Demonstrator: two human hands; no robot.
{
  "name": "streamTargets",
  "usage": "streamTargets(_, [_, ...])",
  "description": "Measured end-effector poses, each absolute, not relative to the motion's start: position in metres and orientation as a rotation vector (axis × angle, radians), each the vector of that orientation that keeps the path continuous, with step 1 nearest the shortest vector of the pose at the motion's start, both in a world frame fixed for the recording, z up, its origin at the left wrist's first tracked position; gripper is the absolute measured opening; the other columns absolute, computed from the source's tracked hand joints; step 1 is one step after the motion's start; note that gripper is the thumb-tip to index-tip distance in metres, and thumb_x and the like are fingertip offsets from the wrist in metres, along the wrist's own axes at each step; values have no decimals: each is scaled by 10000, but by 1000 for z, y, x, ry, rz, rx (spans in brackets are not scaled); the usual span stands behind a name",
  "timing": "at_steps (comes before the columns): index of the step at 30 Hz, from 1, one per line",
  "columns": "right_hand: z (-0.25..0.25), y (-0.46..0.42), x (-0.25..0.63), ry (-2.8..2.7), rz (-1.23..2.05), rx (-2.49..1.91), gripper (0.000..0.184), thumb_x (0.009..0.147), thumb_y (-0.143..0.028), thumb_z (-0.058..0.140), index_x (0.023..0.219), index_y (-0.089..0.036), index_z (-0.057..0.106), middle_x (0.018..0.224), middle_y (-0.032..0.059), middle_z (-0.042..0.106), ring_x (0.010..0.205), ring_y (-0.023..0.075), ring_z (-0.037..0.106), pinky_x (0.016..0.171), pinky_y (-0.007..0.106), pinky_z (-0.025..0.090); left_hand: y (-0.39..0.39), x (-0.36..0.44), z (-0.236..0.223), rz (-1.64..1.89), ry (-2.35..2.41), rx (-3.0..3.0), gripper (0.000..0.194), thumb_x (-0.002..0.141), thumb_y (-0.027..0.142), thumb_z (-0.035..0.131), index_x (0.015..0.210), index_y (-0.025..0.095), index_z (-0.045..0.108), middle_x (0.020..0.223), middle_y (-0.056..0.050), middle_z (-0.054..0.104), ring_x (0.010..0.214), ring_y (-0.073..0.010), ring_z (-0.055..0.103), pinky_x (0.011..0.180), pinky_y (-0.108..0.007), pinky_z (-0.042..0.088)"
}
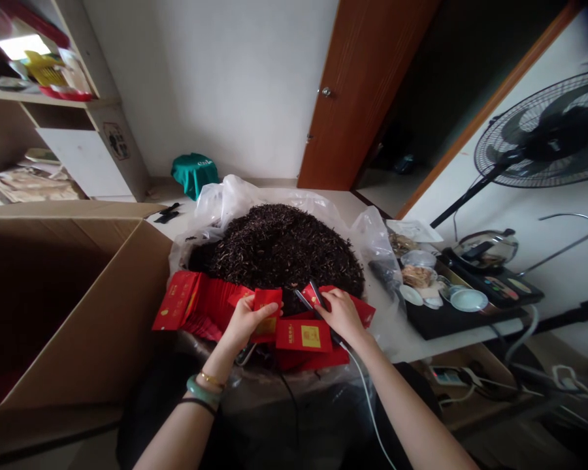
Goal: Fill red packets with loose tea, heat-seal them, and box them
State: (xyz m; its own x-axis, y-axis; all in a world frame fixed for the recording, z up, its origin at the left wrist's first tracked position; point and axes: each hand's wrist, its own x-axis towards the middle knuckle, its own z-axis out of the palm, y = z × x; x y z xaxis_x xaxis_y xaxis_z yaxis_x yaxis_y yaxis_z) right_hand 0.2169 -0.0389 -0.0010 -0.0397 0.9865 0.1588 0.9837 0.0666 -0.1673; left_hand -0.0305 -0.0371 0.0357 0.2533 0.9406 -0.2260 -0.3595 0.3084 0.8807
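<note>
My left hand [253, 320] pinches a small red packet [267, 299] upright between thumb and fingers. My right hand [342, 316] is wrapped round a dark hair straightener [315, 294], whose two slim arms stand slightly apart and point toward that packet. A white cord [365, 385] runs from it toward me. Beneath and between my hands lie more red packets [294, 334] with gold squares. To the left, a tight row of red packets [215, 297] stands on edge. Just beyond is a big heap of dark dried tea leaves [284, 245] on clear plastic sheeting [235, 192].
An open cardboard box [88, 326] stands at the left. On the right are a black tray [431, 323], lidded jars [416, 267], a glass kettle [487, 248] and a standing fan [549, 140]. A green-covered stool [195, 171] is by the wall, near a wooden door [357, 85].
</note>
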Motion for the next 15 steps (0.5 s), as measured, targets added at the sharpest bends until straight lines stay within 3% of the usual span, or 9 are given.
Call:
streamTargets(10, [2, -36, 217, -2107, 61, -1966, 299, 900, -361, 530, 1074, -169, 678, 1053, 115, 670, 1016, 242, 600, 912, 331, 440, -37, -31, 34, 1028, 901, 823, 500, 456, 425, 881, 808, 106, 724, 810, -111, 754, 663, -215, 702, 660, -299, 548])
streamTargets(15, [3, -45, 206, -2093, 0, -1993, 482, 869, -449, 565, 1243, -146, 576, 1143, 143, 646, 1074, 284, 577, 914, 370, 441, -37, -29, 33, 1026, 904, 844, 469, 470, 413, 878, 790, 107, 723, 801, -109, 753, 661, -207, 698, 667, -289, 540])
